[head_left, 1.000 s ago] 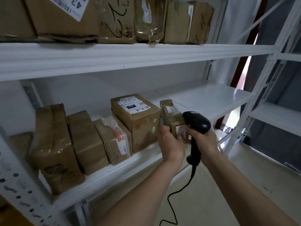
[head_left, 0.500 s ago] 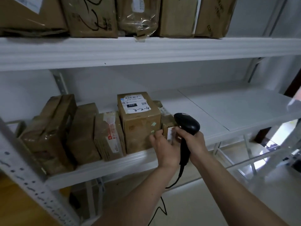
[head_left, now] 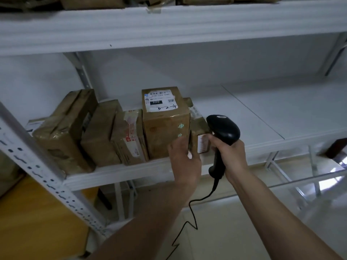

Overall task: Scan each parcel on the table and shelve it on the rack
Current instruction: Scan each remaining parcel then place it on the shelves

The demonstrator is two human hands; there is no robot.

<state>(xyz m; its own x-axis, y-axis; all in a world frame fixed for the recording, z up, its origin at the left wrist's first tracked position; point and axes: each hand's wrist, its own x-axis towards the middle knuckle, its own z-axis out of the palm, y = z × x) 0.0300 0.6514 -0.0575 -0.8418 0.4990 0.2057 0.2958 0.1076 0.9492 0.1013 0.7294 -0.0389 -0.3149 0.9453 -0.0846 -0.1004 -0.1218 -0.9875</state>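
Parcel storeroom, white rack [head_left: 169,30], labelled parcels [head_left: 165,122]

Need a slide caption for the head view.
Left hand seats a small parcel beside the labelled box on the rack; right hand holds the scanner.

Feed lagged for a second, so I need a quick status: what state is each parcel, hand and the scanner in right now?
Small parcel: on the shelf, far right of the row, against the labelled box.
Labelled box: upright, label on top.
Three taped parcels: standing in a row to its left.
Left hand: fingers at the small parcel's front; grip unclear.
Right hand: grips the scanner.
Scanner: head beside the small parcel.
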